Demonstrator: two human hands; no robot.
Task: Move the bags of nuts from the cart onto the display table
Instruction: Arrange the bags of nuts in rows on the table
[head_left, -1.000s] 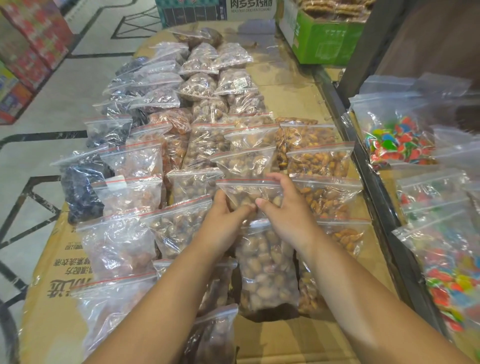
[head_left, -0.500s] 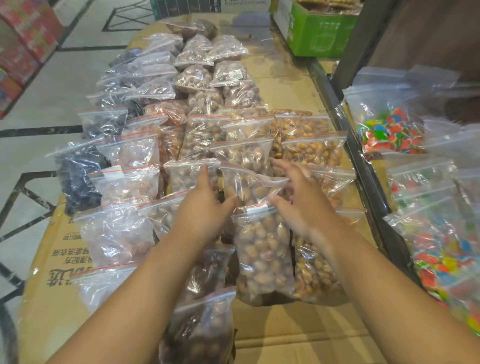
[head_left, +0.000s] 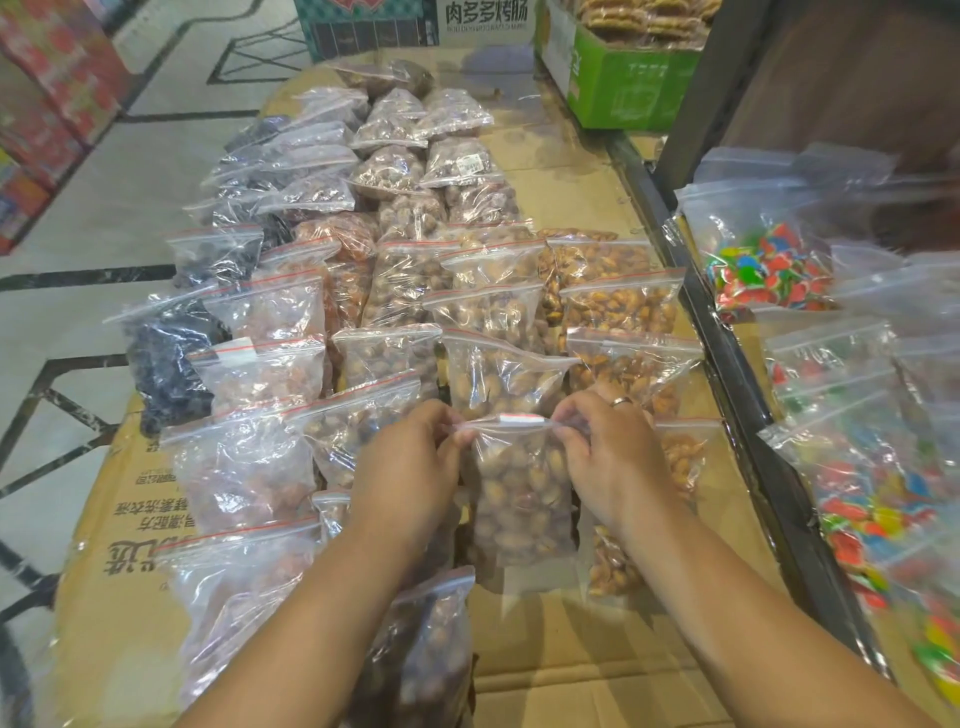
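Both hands meet at the top edge of one clear bag of nuts (head_left: 519, 499), lying near the front of the table (head_left: 571, 670), approx. centre. L hand (head_left: 410, 467): grip closed on the bag's L top corner, thumb & fingertips pinching the zip strip (head_left: 514, 420). R hand (head_left: 608, 457): same pinch on the R top corner; a ring (head_left: 621, 400) shows on one finger. The strip, w/ its red line, runs level between the two pinches. The bag's lower end sits on the table; its top overlaps the foot of the next bag (head_left: 498, 374) behind it. The top edge is perhaps lifted a little, but the view can't settle that.

Table top is covered w/ flattened cardboard (head_left: 124, 519), printed text on the L side. Zip bags lie in cols running away from the person, each overlapping the one behind:
- dark-filled bags (head_left: 166, 358) along the L edge
- pale pinkish bags (head_left: 260, 374) next to them
- tan nuts in the middle cols
- orange-brown bags (head_left: 618, 306) in the R col

One darker bag (head_left: 431, 654) lies closest to the person, partly under the L forearm.

R of the table, past a dark metal rail (head_left: 727, 374), more zip bags hold multicoloured candy (head_left: 763, 270). A green box (head_left: 628, 88) stands at the far R, a printed carton (head_left: 374, 26) at the far end. Tiled floor (head_left: 78, 223) to the L.
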